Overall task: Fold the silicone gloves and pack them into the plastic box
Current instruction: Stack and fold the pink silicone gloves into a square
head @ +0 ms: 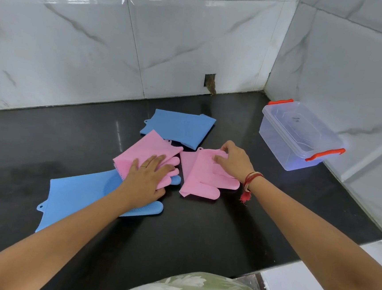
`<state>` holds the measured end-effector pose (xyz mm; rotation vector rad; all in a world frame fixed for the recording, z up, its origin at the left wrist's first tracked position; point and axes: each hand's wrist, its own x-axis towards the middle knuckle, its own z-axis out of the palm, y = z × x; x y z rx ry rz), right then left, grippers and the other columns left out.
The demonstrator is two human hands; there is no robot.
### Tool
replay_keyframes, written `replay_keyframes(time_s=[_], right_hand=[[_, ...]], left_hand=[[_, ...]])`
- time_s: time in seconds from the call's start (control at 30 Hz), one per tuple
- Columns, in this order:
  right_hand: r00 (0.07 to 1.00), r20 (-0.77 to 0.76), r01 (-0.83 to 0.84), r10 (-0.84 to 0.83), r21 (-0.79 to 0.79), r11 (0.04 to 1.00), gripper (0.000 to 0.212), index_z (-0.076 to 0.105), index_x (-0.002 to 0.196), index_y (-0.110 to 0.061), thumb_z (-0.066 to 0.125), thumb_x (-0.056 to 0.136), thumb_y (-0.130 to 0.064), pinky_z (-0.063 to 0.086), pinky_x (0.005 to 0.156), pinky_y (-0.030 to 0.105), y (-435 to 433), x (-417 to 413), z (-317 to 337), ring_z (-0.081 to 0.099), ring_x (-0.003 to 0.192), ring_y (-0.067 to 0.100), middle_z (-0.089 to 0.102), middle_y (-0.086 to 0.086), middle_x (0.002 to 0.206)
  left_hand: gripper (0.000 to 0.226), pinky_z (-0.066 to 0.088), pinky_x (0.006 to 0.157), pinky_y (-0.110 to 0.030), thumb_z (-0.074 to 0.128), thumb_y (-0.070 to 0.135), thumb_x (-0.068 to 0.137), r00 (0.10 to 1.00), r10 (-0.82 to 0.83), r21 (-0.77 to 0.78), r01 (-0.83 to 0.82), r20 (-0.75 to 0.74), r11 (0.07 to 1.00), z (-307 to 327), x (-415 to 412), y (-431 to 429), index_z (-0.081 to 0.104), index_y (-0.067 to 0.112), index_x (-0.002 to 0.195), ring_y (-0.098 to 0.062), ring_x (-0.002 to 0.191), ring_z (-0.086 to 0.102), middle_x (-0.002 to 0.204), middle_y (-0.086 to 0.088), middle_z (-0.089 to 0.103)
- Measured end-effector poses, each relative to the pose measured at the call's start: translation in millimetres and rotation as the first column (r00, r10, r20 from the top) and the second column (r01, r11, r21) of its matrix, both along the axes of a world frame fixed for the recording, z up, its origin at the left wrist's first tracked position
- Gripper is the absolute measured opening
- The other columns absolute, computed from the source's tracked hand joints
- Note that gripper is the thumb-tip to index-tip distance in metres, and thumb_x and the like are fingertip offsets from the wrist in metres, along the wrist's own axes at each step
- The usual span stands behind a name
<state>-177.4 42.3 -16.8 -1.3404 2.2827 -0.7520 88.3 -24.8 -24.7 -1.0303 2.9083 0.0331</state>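
Several silicone gloves lie on a black counter (200, 233). My left hand (148, 178) presses flat on a pink glove (145, 152) that overlaps a blue glove (76, 199) at the front left. My right hand (232, 160) pinches the cuff edge of a second pink glove (201, 175), which is partly folded over itself. Another blue glove (180, 126) lies behind them. A clear plastic box (299, 136) with orange latches stands open and without a lid at the right, against the wall.
White marble-look tiled walls close the counter at the back and the right. A small dark hole (210, 83) sits in the back wall. The counter's front edge runs at the lower right, by a white ledge (311, 285).
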Motion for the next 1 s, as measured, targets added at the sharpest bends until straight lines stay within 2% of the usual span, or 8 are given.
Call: replay_keyframes(time_s=[0.17,0.3,0.47,0.6,0.7,0.77,0.87,1.0], right_hand=[[0.995,0.068,-0.094,0.079,0.250,0.964,0.041,0.040,0.126,-0.016,0.055,0.089,-0.023,0.045,0.076,0.028,3,-9,19,0.055,0.093,0.020,0.054,0.009,0.121],[0.905,0.425,-0.116,0.006,0.234,0.965,0.056,0.029,0.138,-0.023,0.050,0.089,-0.004,0.054,0.050,0.022,15,-9,61,0.063,0.053,0.011,0.056,0.010,0.093],[0.603,0.797,-0.095,0.042,0.019,0.995,0.049,0.037,0.134,-0.023,0.040,0.093,0.003,0.057,0.054,0.023,37,-1,118,0.069,0.055,0.016,0.053,0.023,0.109],[0.205,0.968,0.052,0.145,-0.159,0.986,0.028,0.055,0.105,-0.013,0.036,0.094,0.004,0.059,0.055,0.023,50,14,153,0.067,0.056,0.014,0.056,0.014,0.091],[-0.032,0.980,0.201,0.198,-0.188,0.961,0.019,0.055,0.097,-0.005,0.036,0.096,-0.001,0.059,0.063,0.024,60,26,174,0.067,0.058,0.015,0.058,0.011,0.082],[-0.141,0.957,0.260,0.255,-0.213,0.942,0.021,0.054,0.108,0.002,0.038,0.095,-0.002,0.058,0.071,0.026,67,32,189,0.070,0.072,0.020,0.064,0.016,0.087],[-0.203,0.919,0.242,0.338,-0.287,0.927,0.040,0.043,0.130,0.011,0.040,0.094,-0.006,0.052,0.092,0.031,77,33,212,0.061,0.113,0.028,0.058,0.022,0.125],[-0.161,0.921,0.161,0.356,-0.331,0.930,0.051,0.034,0.132,0.012,0.048,0.091,-0.016,0.046,0.102,0.038,69,25,224,0.055,0.121,0.032,0.051,0.025,0.134]], left_hand=[[0.073,-0.005,0.114,-0.053,0.044,0.056,0.083,0.993,-0.042,0.009,0.044,-0.113,0.999,11,-19,16,0.023,0.023,0.145,-0.023,0.146,-0.007,0.160,-0.003,0.000],[0.096,-0.017,0.113,-0.038,0.038,0.069,0.077,0.962,-0.190,0.052,0.204,-0.198,0.978,11,-43,39,-0.008,0.025,0.149,-0.015,0.144,-0.018,0.154,0.006,-0.021],[0.119,0.015,0.104,-0.027,0.066,0.074,0.061,0.919,-0.009,0.585,0.257,-0.394,0.769,18,-76,57,-0.026,0.056,0.135,0.006,0.131,0.008,0.155,0.026,-0.003],[0.127,0.016,0.096,-0.011,0.080,0.062,0.054,0.785,0.021,0.519,0.389,-0.619,0.761,32,-105,64,-0.023,0.063,0.130,0.037,0.117,0.000,0.135,0.049,0.006],[0.111,0.038,0.096,-0.015,0.083,0.035,0.065,0.648,0.185,0.504,0.349,-0.739,0.790,45,-124,67,0.002,0.051,0.140,0.016,0.121,0.034,0.133,0.020,0.032],[0.077,0.048,0.080,-0.009,0.076,0.019,0.071,0.544,0.302,0.519,0.302,-0.783,0.800,60,-125,67,0.033,0.040,0.131,0.009,0.107,0.051,0.109,0.027,0.046],[0.045,0.053,0.072,-0.015,0.062,0.005,0.075,0.422,0.549,0.670,0.627,-0.722,0.398,78,-113,63,0.057,0.034,0.109,0.003,0.094,0.064,0.098,0.018,0.066],[0.034,0.056,0.070,-0.031,0.064,0.013,0.074,0.529,0.705,0.705,0.707,-0.473,-0.058,90,-110,66,0.064,0.016,0.108,-0.016,0.086,0.069,0.094,-0.003,0.070]])
